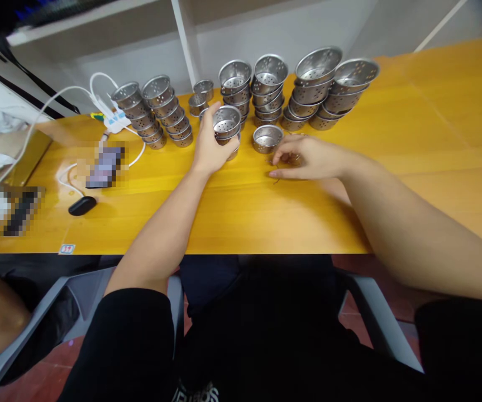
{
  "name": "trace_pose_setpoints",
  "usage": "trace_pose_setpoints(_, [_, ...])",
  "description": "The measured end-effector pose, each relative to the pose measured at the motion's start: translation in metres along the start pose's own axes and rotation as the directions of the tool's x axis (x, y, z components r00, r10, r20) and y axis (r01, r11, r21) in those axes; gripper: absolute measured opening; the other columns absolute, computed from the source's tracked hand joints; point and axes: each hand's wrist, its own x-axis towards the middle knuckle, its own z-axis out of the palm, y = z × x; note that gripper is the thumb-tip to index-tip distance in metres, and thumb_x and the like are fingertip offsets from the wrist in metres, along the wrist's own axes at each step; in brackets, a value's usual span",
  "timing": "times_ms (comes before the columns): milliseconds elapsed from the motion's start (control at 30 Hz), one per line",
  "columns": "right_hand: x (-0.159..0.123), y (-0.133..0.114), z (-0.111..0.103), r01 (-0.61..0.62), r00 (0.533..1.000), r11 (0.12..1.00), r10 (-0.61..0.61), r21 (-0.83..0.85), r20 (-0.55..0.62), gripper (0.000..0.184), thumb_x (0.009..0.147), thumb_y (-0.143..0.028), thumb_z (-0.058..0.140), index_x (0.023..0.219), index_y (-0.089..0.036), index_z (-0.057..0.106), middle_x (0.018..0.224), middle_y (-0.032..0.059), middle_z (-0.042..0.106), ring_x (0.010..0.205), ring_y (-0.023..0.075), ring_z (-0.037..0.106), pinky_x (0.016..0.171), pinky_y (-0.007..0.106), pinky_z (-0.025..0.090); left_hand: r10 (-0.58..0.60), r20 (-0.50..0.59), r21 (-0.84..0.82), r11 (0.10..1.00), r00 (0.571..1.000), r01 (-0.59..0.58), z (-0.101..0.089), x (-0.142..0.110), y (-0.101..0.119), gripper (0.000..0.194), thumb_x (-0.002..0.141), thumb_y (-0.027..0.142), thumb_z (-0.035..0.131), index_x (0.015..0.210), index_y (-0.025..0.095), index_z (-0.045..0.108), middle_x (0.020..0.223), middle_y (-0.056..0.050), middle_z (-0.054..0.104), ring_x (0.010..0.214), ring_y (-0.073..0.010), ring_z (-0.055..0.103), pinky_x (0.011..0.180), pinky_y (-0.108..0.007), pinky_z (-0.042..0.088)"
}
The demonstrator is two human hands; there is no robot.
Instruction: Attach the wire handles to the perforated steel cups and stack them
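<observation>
Six tall cup stacks (268, 97) apparently done | my left hand (211, 142) grips short stack (227, 127) | single cup (267, 139) unstacked | my right hand (303, 156) curled beside it, grip unclear

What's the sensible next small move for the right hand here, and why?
Probably a firm pinch by the right hand on the thin wire at its fingertips: whether it is gripped is hard to make out, while the left hand is around a short stack of cups.
</observation>
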Motion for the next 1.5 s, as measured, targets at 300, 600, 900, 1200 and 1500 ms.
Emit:
trace_pose_setpoints(300, [0.001, 0.004, 0.008, -0.149, 0.949, 0.989, 0.139, -0.014, -0.285, 0.047, 0.109, -0.075, 0.093, 0.102, -0.030, 0.081, 0.106, 0.0143, 0.081, 0.093, 0.0394, 0.077, 0.095, 0.063, 0.067, 0.046, -0.105, -0.117, 0.991, 0.993, -0.058, 0.012, 0.008, -0.002, 0.089, 0.104, 0.041, 0.085, 0.186, 0.051, 0.051, 0.192, -0.005, 0.066, 0.182, -0.0363, 0.061, 0.162, -0.070, 0.047])
trace_pose_setpoints(600, [0.002, 0.004, 0.010, -0.121, 0.940, 0.992, 0.106, -0.026, -0.324, 0.058, 0.112, -0.088, 0.085, 0.110, -0.030, 0.082, 0.118, 0.0180, 0.082, 0.099, 0.0386, 0.077, 0.099, 0.063, 0.070, 0.055, -0.042, -0.085, 0.995, 0.998, -0.058, 0.015, 0.010, -0.010, 0.099, 0.112, 0.069, 0.085, 0.195, 0.046, 0.038, 0.202, -0.003, 0.054, 0.197, -0.0393, 0.037, 0.170, -0.073, 0.027])
trace_pose_setpoints(900, [-0.001, 0.007, 0.013, -0.143, 0.955, 0.988, 0.120, -0.063, -0.273, 0.055, 0.113, -0.058, 0.085, 0.159, -0.029, 0.080, 0.149, 0.0201, 0.086, 0.112, 0.0425, 0.086, 0.111, 0.067, 0.074, 0.177, -0.061, 0.073, 0.982, 0.982, -0.172, 0.002, 0.004, 0.010, 0.124, 0.116, 0.102, 0.058, 0.205, 0.046, -0.007, 0.216, 0.004, 0.033, 0.207, -0.0288, -0.028, 0.173, -0.069, -0.019])
trace_pose_setpoints(1200, [0.006, 0.020, 0.024, -0.112, 0.980, 0.974, 0.075, -0.198, -0.185, 0.029, 0.114, -0.051, 0.077, 0.131, -0.030, 0.088, 0.139, 0.0187, 0.085, 0.139, 0.0528, 0.081, 0.128, 0.073, 0.067, 0.573, 0.150, -0.032, 0.817, 0.806, -0.575, 0.056, -0.047, 0.083, 0.058, 0.128, 0.068, 0.045, 0.181, 0.045, 0.051, 0.202, -0.007, 0.049, 0.192, -0.0422, 0.054, 0.162, -0.076, 0.041])
trace_pose_setpoints(1500, [0.004, 0.001, 0.012, -0.093, 0.952, 0.994, 0.074, -0.051, -0.297, 0.032, 0.105, -0.057, 0.088, 0.112, -0.031, 0.072, 0.127, 0.0192, 0.080, 0.125, 0.0512, 0.080, 0.121, 0.075, 0.066, 0.387, 0.189, -0.054, 0.922, 0.903, -0.384, 0.073, -0.046, 0.055, 0.105, 0.120, 0.045, 0.069, 0.202, 0.043, 0.004, 0.211, -0.016, 0.029, 0.206, -0.0451, 0.026, 0.173, -0.077, 0.014])
